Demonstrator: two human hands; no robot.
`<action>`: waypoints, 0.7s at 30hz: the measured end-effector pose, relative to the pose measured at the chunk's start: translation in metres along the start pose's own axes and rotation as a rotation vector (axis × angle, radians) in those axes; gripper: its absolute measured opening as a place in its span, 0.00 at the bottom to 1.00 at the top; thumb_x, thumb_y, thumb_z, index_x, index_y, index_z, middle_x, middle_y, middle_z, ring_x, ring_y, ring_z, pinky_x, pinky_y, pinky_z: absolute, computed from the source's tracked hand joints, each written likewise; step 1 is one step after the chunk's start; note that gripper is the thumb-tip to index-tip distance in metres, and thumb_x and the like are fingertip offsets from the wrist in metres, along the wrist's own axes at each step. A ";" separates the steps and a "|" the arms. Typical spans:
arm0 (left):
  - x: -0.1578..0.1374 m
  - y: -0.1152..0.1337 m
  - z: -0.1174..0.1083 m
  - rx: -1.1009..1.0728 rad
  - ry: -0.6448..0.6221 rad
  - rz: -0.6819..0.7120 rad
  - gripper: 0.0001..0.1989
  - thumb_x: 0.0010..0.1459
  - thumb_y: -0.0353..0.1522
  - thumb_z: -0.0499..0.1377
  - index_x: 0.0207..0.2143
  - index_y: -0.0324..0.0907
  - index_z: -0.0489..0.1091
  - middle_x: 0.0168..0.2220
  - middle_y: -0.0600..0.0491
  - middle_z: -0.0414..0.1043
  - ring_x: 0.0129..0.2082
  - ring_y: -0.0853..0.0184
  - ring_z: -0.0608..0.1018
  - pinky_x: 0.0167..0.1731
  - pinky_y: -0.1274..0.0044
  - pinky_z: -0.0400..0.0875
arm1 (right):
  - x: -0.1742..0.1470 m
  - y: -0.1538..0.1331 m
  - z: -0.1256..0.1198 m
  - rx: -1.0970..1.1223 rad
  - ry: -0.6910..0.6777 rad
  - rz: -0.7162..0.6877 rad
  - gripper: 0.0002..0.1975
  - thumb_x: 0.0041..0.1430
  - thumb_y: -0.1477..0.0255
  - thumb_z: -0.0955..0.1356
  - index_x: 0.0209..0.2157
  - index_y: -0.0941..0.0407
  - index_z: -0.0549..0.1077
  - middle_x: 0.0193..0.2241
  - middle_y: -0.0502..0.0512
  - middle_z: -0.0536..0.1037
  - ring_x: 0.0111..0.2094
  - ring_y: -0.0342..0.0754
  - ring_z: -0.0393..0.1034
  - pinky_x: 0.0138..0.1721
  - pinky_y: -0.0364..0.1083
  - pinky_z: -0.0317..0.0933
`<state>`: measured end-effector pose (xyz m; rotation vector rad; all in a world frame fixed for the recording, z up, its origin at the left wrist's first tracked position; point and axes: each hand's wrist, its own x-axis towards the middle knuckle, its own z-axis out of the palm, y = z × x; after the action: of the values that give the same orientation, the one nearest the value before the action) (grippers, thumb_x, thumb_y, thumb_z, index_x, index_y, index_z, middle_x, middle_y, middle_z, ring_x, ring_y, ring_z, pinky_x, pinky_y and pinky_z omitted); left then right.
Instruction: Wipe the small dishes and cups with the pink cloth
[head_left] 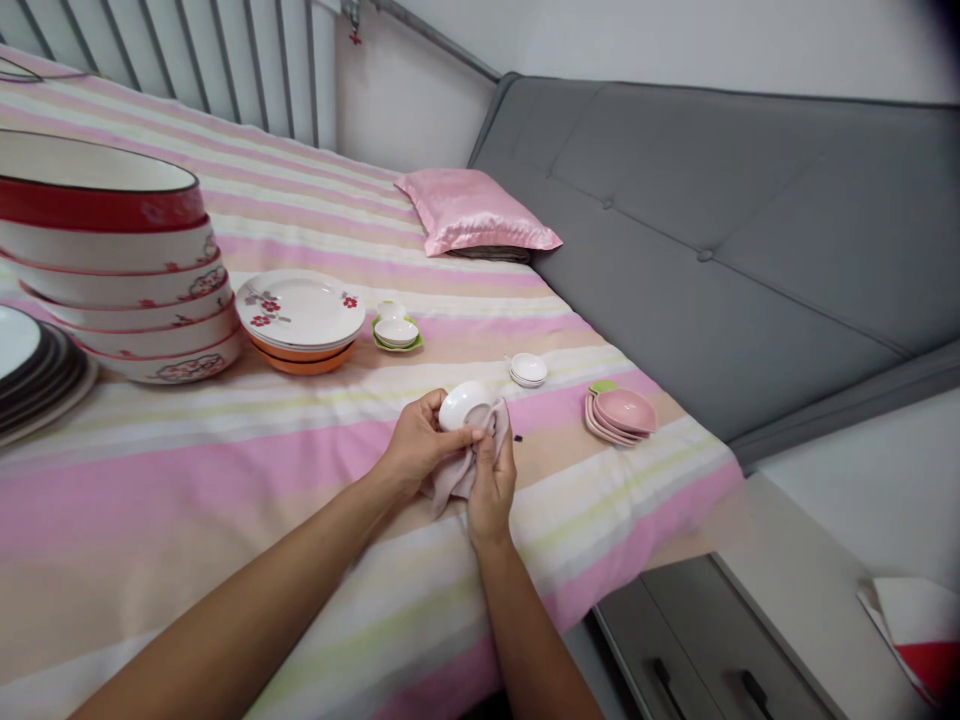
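Observation:
Both hands are together above the striped bedspread. My left hand [420, 440] grips a small white dish [463, 404] by its side, the thumb lying across it. My right hand [492, 490] is closed on a pale pink cloth [457, 476], which is bunched against the dish and hangs below it. Beyond the hands stands a small stack of white dishes [529, 370]. To their right are stacked pink leaf-shaped dishes [624, 412] with a green one among them. Green and white small dishes [396, 330] sit farther back to the left.
Tall stacked red-rimmed bowls [187, 340] stand at the left, beside dark-edged plates [45, 370]. Flowered white plates [300, 305] rest on orange bowls [300, 358]. A pink pillow [480, 210] lies by the grey headboard [712, 200]. A drawer cabinet [690, 640] is at lower right.

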<state>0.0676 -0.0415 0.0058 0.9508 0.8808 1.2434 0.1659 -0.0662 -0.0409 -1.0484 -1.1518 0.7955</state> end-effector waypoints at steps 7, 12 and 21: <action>-0.003 0.012 -0.005 -0.044 -0.086 -0.081 0.14 0.42 0.33 0.66 0.30 0.38 0.66 0.25 0.57 0.67 0.24 0.74 0.69 0.25 0.81 0.65 | 0.001 0.000 -0.002 -0.026 0.060 -0.018 0.21 0.62 0.65 0.59 0.55 0.55 0.63 0.55 0.59 0.66 0.56 0.49 0.60 0.56 0.50 0.56; 0.005 0.017 -0.019 0.154 -0.213 -0.078 0.16 0.38 0.30 0.66 0.31 0.37 0.67 0.27 0.55 0.69 0.27 0.71 0.71 0.27 0.79 0.66 | 0.001 0.000 -0.001 -0.110 0.065 -0.051 0.20 0.62 0.66 0.59 0.54 0.56 0.64 0.53 0.59 0.68 0.54 0.48 0.62 0.54 0.49 0.57; 0.009 0.037 -0.038 0.897 -0.306 0.188 0.19 0.41 0.31 0.61 0.40 0.39 0.69 0.33 0.53 0.72 0.32 0.65 0.72 0.32 0.76 0.65 | -0.003 -0.006 0.000 -0.208 -0.090 -0.160 0.19 0.62 0.70 0.59 0.54 0.56 0.63 0.51 0.58 0.69 0.53 0.48 0.63 0.53 0.49 0.59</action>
<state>0.0199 -0.0266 0.0264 1.9135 1.1334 0.7905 0.1651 -0.0714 -0.0362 -1.0836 -1.3996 0.6108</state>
